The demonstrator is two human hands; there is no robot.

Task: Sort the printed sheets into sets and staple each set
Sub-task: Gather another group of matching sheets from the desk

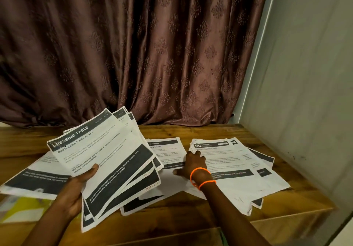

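Observation:
My left hand (80, 184) grips a fanned stack of printed sheets (107, 158) raised above the wooden table (191, 213); the top sheet is headed "DRESSING TABLE". My right hand (193, 166), with orange bands on the wrist, lies flat between two piles, fingertips touching the left edge of the right pile (235, 167), whose top sheet shows "2652". A single sheet (168, 150) lies in the middle beyond that hand. Another pile (32, 177) lies on the left, partly hidden by the held stack. I see no stapler.
A brown patterned curtain (133, 51) hangs right behind the table. A pale wall (305, 93) bounds the table on the right. Something yellow-green (24, 207) lies at the lower left under the left pile.

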